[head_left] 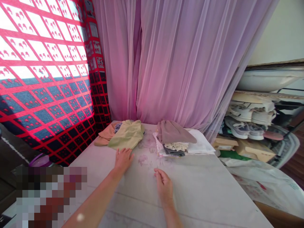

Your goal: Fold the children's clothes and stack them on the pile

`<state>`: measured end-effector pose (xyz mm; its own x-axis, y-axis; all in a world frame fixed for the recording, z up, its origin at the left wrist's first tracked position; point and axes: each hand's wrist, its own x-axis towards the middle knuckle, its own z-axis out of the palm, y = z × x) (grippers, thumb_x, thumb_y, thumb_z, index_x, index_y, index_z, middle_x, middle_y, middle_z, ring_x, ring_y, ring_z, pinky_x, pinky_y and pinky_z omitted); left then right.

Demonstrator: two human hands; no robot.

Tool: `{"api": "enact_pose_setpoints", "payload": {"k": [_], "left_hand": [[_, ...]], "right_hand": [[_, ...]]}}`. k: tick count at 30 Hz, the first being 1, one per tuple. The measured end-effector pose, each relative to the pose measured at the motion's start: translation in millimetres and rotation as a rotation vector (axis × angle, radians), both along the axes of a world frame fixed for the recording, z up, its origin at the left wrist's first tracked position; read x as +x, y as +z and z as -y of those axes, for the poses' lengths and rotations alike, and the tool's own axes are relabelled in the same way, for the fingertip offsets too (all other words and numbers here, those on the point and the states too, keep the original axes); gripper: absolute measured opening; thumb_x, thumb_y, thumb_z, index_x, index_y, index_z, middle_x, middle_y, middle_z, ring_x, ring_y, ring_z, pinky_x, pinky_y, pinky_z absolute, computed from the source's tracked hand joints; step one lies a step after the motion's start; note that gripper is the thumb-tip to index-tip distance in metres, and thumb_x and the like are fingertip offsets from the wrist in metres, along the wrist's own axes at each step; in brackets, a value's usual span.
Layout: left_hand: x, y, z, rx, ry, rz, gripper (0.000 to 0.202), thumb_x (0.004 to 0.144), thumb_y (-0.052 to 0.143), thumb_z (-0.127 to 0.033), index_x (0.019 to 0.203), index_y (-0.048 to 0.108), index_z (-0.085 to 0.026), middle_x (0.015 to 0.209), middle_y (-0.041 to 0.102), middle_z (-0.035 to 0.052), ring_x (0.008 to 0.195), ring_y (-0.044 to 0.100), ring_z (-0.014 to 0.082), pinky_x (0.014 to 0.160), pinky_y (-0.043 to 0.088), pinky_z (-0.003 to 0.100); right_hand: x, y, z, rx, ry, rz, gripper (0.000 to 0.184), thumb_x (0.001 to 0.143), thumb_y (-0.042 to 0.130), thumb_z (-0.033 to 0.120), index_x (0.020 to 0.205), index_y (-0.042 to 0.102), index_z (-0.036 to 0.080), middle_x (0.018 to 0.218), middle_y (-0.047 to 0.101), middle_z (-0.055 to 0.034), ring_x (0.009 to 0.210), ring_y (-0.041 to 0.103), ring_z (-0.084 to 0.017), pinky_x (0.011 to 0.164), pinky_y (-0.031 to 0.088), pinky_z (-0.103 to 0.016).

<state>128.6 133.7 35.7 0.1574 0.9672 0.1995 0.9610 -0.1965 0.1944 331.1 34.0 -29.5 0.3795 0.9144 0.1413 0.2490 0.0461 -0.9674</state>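
Observation:
My left hand lies palm down on the table, fingers stretched out and slightly apart, its tips at the near edge of a light green folded garment. Under and beside that garment are an orange-tan folded cloth and a bit of blue patterned fabric. To the right, my right hand hovers over or rests on the table with loosely curled fingers and nothing visible in them. Beyond it sits a stack with a mauve-brown folded garment on top, cream ruffled fabric and a dark grey cloth below.
A pale cover with faded flowers lies on the table. White cloth is under the right stack. Purple sheer curtains hang behind; a red-and-black patterned cloth hangs left. Right stands a rack with shoes and cardboard boxes.

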Motion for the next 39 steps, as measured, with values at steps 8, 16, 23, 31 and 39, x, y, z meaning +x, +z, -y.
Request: {"api": "enact_pose_setpoints", "payload": {"k": [8,16,23,31,39], "left_hand": [[5.4,21.3,76.4,0.107,-0.253,0.060,0.037,0.095,0.035,-0.032,0.070,0.059,-0.019,0.070,0.067,0.0054,0.073,0.062,0.0196,0.077,0.042,0.034],[-35.8,-1.2,96.9,-0.031,0.026,0.325,0.027,0.092,0.041,-0.033,0.105,0.062,-0.022,0.092,0.072,0.0033,0.085,0.066,0.0175,0.076,0.047,0.028],[-73.6,-13.2,72.7,-0.109,0.249,0.052,0.020,0.082,0.060,-0.035,0.096,0.065,-0.023,0.129,0.061,0.0089,0.122,0.053,0.0266,0.098,0.039,0.040],[-44.6,-0.2,78.1,0.023,0.189,0.523,0.016,0.086,0.049,-0.025,0.098,0.060,-0.023,0.102,0.072,0.0039,0.096,0.065,0.0180,0.086,0.047,0.030],[72.2,24.5,131.8,-0.210,-0.579,0.678,0.011,0.078,0.063,-0.024,0.089,0.064,-0.025,0.108,0.072,0.0018,0.114,0.059,0.0204,0.111,0.030,0.039]], "right_hand": [[0.5,3.4,-0.2,0.007,-0.007,-0.028,0.042,0.079,0.047,0.051,0.090,0.072,0.019,0.089,0.075,-0.0091,0.077,0.070,-0.022,0.072,0.053,-0.031],[1.7,6.6,6.3,0.021,0.005,-0.052,0.043,0.077,0.048,0.053,0.089,0.071,0.019,0.091,0.075,-0.0107,0.078,0.071,-0.023,0.072,0.055,-0.031],[2.3,5.8,6.3,0.017,0.013,-0.025,0.039,0.077,0.048,0.051,0.087,0.070,0.021,0.088,0.075,-0.0086,0.078,0.071,-0.024,0.071,0.054,-0.033],[1.3,13.5,6.7,0.021,0.045,-0.253,0.042,0.071,0.061,0.055,0.091,0.072,0.020,0.093,0.075,-0.0096,0.076,0.069,-0.022,0.070,0.054,-0.033],[36.8,30.1,13.3,-0.008,0.209,-0.738,0.057,0.071,0.062,0.066,0.105,0.070,0.021,0.108,0.072,-0.0103,0.096,0.068,-0.027,0.075,0.055,-0.038]]}}
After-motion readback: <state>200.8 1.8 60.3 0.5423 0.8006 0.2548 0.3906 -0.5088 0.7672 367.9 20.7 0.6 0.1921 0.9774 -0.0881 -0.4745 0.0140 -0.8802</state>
